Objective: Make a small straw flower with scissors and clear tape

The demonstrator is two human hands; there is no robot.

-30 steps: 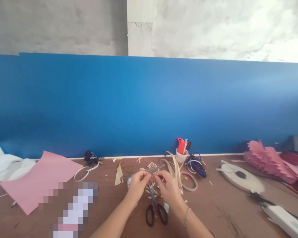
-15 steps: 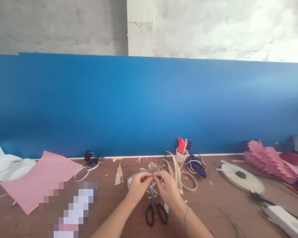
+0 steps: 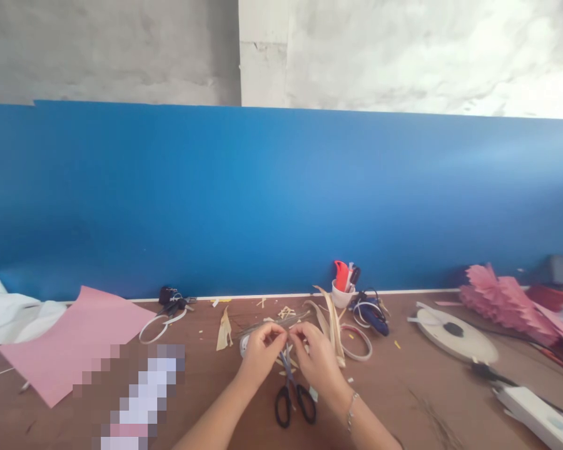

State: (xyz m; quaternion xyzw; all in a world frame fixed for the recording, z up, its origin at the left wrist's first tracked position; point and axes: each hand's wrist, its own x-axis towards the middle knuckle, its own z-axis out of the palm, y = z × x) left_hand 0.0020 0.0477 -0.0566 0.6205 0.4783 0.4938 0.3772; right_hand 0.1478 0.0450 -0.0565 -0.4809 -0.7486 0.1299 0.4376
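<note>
My left hand (image 3: 263, 351) and my right hand (image 3: 313, 350) meet fingertip to fingertip above the middle of the brown table (image 3: 206, 400). Both are closed in a pinch, and whatever lies between the fingertips is too small to make out. Below them, black-handled scissors (image 3: 288, 390) lie with their blades pointing away, partly under the hands. Beige dried strips (image 3: 333, 325) curve just beyond my right hand. Small pale scraps (image 3: 287, 312) are scattered behind both hands. A white round object (image 3: 244, 345) is partly hidden by my left hand.
Pink paper (image 3: 82, 337) lies at the left. A white cup (image 3: 343, 295) holds red-handled tools near the blue partition (image 3: 263, 200). Tape rings (image 3: 366, 351) are right of the strips. Farther right are a pale disc (image 3: 464, 337), pleated pink paper (image 3: 507, 300) and a white power strip (image 3: 537, 415).
</note>
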